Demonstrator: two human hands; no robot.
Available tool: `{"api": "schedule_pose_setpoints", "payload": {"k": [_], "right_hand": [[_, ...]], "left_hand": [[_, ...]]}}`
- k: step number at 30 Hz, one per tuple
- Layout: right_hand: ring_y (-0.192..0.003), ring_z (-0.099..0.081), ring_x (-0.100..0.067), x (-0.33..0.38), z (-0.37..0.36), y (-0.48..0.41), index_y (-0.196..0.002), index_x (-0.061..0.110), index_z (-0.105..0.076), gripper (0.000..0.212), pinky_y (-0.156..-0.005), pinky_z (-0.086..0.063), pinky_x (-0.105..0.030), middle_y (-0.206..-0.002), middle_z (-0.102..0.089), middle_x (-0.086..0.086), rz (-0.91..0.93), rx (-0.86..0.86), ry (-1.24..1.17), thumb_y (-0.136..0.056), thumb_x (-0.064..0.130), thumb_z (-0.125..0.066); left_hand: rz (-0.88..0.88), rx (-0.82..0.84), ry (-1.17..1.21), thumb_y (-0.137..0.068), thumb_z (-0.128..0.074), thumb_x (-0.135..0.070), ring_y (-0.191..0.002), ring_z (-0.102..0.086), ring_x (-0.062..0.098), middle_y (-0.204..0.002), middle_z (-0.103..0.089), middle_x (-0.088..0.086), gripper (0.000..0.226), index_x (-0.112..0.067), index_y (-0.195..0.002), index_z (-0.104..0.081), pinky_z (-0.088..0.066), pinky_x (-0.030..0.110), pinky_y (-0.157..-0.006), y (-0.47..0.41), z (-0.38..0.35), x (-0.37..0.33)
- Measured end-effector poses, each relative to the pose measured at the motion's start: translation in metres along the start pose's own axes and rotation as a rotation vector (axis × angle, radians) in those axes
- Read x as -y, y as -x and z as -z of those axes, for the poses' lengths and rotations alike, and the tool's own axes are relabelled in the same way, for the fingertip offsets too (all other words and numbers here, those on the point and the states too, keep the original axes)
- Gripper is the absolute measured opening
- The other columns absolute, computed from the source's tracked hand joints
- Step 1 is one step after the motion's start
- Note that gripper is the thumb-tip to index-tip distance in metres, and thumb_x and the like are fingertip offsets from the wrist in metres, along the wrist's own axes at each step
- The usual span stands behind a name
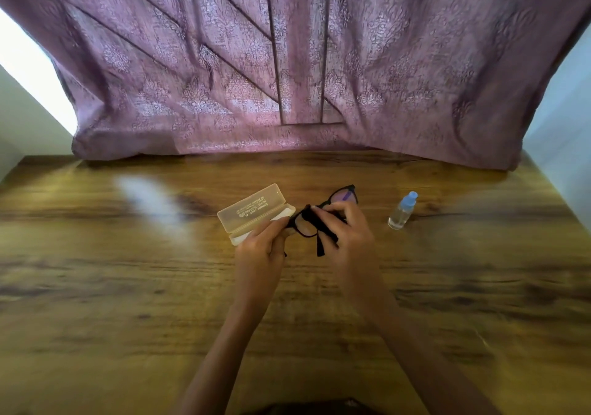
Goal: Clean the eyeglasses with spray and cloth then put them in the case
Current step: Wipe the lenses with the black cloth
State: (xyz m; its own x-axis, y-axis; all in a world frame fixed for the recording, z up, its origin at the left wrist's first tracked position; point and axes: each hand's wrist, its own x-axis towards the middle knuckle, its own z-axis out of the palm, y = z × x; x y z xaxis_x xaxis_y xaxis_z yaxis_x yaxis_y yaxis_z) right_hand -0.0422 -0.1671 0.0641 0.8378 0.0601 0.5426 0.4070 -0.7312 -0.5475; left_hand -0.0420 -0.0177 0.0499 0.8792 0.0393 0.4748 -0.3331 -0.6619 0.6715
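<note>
The eyeglasses (323, 215), black-framed, are held above the middle of the wooden table (128, 286), just in front of the open case (256, 213). The left hand (260, 248) pinches the frame's left end, fingers closed on it; the right hand (350, 232) presses a dark cloth (326, 238) against the nearer lens, fingers curled around the fabric, with a strip of it hanging below. The case, translucent cream plastic, lies with its lid tipped back; dark printing runs along the lid, too small and blurred to read. The spray bottle (401, 211), clear with a blue cap, stands upright to the right, well apart from the hands. A purple patterned curtain (287, 63) drapes onto the table's far edge. Wide bare wood lies on both sides and toward the near edge.
</note>
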Motion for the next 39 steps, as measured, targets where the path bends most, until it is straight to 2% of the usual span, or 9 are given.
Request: {"api": "schedule_pose_setpoints", "payload": {"k": [3, 6, 12, 16, 21, 26, 31, 35, 39], "right_hand": [[-0.087, -0.06, -0.024, -0.002, 0.004, -0.003, -0.113, -0.003, -0.068, 0.036, -0.077, -0.053, -0.032, -0.096, -0.06, -0.015, -0.015, -0.022, 0.0, -0.078, -0.005, -0.074], [-0.093, -0.062, -0.026, 0.003, 0.002, 0.002, -0.112, -0.005, -0.068, 0.038, -0.083, -0.054, -0.033, -0.1, -0.061, -0.016, -0.009, 0.002, 0.004, -0.075, -0.008, -0.075], [-0.101, -0.051, -0.017, 0.01, -0.006, 0.008, -0.112, -0.004, -0.068, 0.044, -0.095, -0.036, -0.018, -0.103, -0.062, -0.017, 0.073, 0.074, 0.021, -0.07, -0.01, -0.078], [-0.092, -0.06, -0.023, 0.004, -0.003, -0.001, -0.111, -0.004, -0.068, 0.038, -0.085, -0.049, -0.026, -0.1, -0.061, -0.016, 0.028, 0.054, 0.019, -0.074, -0.007, -0.077], [-0.088, -0.06, -0.023, -0.005, 0.001, -0.005, -0.111, -0.003, -0.069, 0.037, -0.081, -0.044, -0.02, -0.096, -0.06, -0.015, 0.0, 0.044, 0.031, -0.075, -0.005, -0.076], [-0.089, -0.06, -0.023, -0.003, 0.0, 0.008, -0.112, -0.002, -0.069, 0.04, -0.081, -0.05, -0.025, -0.097, -0.061, -0.014, -0.012, 0.041, 0.017, -0.073, -0.007, -0.077], [-0.096, -0.059, -0.021, 0.003, -0.006, 0.018, -0.114, -0.001, -0.068, 0.047, -0.086, -0.048, -0.023, -0.104, -0.061, -0.013, 0.029, 0.098, 0.011, -0.068, -0.009, -0.079], [-0.098, -0.059, -0.021, 0.005, -0.006, 0.019, -0.115, -0.001, -0.067, 0.046, -0.085, -0.052, -0.028, -0.107, -0.061, -0.013, 0.057, 0.129, -0.001, -0.071, -0.006, -0.079], [-0.093, -0.059, -0.023, -0.001, -0.001, 0.012, -0.113, -0.002, -0.068, 0.044, -0.084, -0.045, -0.021, -0.101, -0.061, -0.015, 0.034, 0.077, 0.02, -0.07, -0.009, -0.078]], "left_hand": [[0.007, -0.002, -0.001, -0.086, -0.065, -0.001, -0.079, -0.066, 0.014, -0.099, -0.07, -0.004, 0.026, -0.011, -0.11, -0.071, -0.056, 0.036, -0.062, 0.0, -0.001, 0.0], [0.004, -0.002, 0.015, -0.087, -0.064, -0.001, -0.079, -0.066, 0.012, -0.1, -0.066, -0.011, 0.027, -0.012, -0.111, -0.07, -0.056, 0.033, -0.063, -0.001, -0.001, -0.002], [0.032, 0.027, 0.026, -0.088, -0.06, 0.002, -0.084, -0.066, 0.013, -0.103, -0.065, -0.008, 0.031, -0.01, -0.116, -0.067, -0.055, 0.024, -0.072, 0.002, 0.001, -0.004], [0.012, 0.005, 0.038, -0.088, -0.062, 0.0, -0.079, -0.067, 0.016, -0.102, -0.065, -0.011, 0.025, -0.009, -0.111, -0.07, -0.055, 0.026, -0.067, 0.002, 0.002, -0.003], [0.029, -0.033, 0.022, -0.086, -0.064, 0.003, -0.077, -0.063, 0.006, -0.099, -0.07, 0.0, 0.024, -0.004, -0.108, -0.07, -0.048, 0.005, -0.064, 0.003, 0.001, 0.003], [0.044, -0.045, 0.034, -0.087, -0.063, 0.002, -0.08, -0.06, 0.002, -0.099, -0.065, -0.008, 0.025, -0.008, -0.108, -0.07, -0.051, 0.01, -0.063, 0.003, 0.0, 0.009], [0.032, -0.025, 0.05, -0.086, -0.062, 0.002, -0.079, -0.06, -0.001, -0.095, -0.063, -0.015, 0.025, -0.01, -0.106, -0.07, -0.046, 0.001, -0.062, 0.002, 0.0, 0.007], [0.021, -0.025, 0.043, -0.086, -0.062, 0.003, -0.085, -0.06, -0.003, -0.097, -0.064, -0.012, 0.025, -0.009, -0.106, -0.07, -0.046, 0.001, -0.067, 0.001, 0.0, 0.008], [0.036, -0.04, 0.023, -0.087, -0.064, -0.002, -0.087, -0.064, 0.004, -0.1, -0.067, -0.009, 0.022, -0.01, -0.106, -0.071, -0.049, 0.008, -0.072, 0.001, 0.0, 0.009]]}}
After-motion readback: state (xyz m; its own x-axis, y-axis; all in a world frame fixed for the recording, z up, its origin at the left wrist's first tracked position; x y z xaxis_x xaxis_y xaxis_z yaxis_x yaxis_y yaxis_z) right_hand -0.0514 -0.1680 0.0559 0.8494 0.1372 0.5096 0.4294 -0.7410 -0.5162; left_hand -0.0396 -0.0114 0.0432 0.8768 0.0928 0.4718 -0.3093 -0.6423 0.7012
